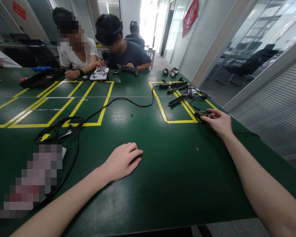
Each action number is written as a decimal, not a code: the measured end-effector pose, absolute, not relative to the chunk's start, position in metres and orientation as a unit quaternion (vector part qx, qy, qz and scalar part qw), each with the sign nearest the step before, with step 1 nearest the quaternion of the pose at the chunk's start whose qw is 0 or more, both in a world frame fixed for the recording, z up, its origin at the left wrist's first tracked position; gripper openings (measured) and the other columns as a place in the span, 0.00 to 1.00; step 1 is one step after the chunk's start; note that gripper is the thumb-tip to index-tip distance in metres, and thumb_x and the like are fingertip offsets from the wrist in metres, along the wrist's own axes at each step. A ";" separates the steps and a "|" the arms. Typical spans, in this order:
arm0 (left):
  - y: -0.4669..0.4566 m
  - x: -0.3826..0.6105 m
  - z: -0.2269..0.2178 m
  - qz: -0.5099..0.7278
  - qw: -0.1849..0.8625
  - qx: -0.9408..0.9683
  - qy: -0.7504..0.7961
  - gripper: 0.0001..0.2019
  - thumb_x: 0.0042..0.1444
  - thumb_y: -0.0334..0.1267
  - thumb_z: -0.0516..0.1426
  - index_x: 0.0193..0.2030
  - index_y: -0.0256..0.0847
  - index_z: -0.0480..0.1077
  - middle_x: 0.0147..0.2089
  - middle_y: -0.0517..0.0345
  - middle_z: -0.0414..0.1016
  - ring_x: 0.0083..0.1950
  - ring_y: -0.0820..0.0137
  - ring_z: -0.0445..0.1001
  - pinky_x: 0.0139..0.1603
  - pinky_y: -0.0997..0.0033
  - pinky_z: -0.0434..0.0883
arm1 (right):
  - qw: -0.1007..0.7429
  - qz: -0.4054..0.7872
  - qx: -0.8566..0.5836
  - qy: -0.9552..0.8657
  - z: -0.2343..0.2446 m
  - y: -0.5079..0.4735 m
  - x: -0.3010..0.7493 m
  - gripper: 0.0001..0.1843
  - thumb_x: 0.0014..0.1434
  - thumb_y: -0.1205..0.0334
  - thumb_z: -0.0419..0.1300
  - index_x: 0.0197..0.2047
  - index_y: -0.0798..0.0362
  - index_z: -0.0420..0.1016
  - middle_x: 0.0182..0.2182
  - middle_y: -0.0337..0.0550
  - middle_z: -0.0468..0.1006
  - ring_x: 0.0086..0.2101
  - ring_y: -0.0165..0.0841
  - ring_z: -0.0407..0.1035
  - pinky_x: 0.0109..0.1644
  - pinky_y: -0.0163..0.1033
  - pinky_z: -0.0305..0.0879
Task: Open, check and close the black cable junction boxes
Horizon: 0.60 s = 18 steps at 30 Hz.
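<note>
My left hand (124, 160) rests on the green table (148, 197), its fingers loosely extended and holding nothing. Farther off to the right, my right hand (218, 123) pinches a small circuit board (202, 114) with thin coloured wires, low at the table's right edge. My fingers partly hide that board. Just beyond it lies a cluster of parts: a black long-shaped piece (177, 100), what looks like a screwdriver (173, 90), and a black cable end (164, 86).
A black cable (120, 98) crosses the table to a coil (61, 130) at left. A blurred-out object (34, 181) lies near left. Yellow tape (106, 105) marks rectangles. Across sit two people, near a black tray (41, 79), a white device (99, 73) and a power drill (132, 70).
</note>
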<state>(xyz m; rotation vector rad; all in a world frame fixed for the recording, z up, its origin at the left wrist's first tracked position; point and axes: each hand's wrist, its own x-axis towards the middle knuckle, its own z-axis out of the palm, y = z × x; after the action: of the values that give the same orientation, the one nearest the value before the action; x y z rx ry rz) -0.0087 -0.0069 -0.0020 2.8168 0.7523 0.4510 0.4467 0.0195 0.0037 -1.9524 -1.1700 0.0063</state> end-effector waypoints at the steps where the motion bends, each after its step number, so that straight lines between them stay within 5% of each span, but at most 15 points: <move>1: -0.007 -0.009 -0.002 0.153 0.095 0.951 0.253 0.10 0.69 0.35 0.55 0.54 0.39 0.74 0.45 0.52 0.75 0.43 0.64 0.75 0.43 0.63 0.74 | 0.420 0.008 -0.785 -0.455 0.005 0.019 0.445 0.20 0.51 0.59 0.67 0.46 0.60 0.80 0.25 0.39 0.71 0.26 0.33 0.65 0.33 0.40 0.64; 9: -0.007 -0.009 -0.001 0.155 0.097 0.950 0.253 0.10 0.69 0.36 0.55 0.54 0.39 0.73 0.45 0.52 0.75 0.43 0.64 0.75 0.43 0.64 0.74 | 0.408 -0.014 -0.818 -0.406 0.019 0.014 0.431 0.10 0.49 0.59 0.69 0.33 0.53 0.75 0.28 0.40 0.70 0.31 0.36 0.64 0.38 0.41 0.61; 18: -0.007 -0.009 -0.002 0.158 0.101 0.949 0.255 0.11 0.69 0.36 0.54 0.54 0.40 0.74 0.45 0.52 0.75 0.43 0.64 0.75 0.43 0.63 0.74 | 0.387 -0.098 -0.839 -0.369 0.012 0.018 0.448 0.13 0.49 0.60 0.67 0.38 0.51 0.71 0.36 0.47 0.74 0.40 0.42 0.68 0.47 0.44 0.66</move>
<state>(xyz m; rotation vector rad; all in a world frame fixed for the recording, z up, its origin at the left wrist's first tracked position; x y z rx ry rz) -0.0091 -0.0072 -0.0019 2.8023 0.7532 0.4675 0.4478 0.0176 0.0116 -2.1353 -0.9398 -0.2492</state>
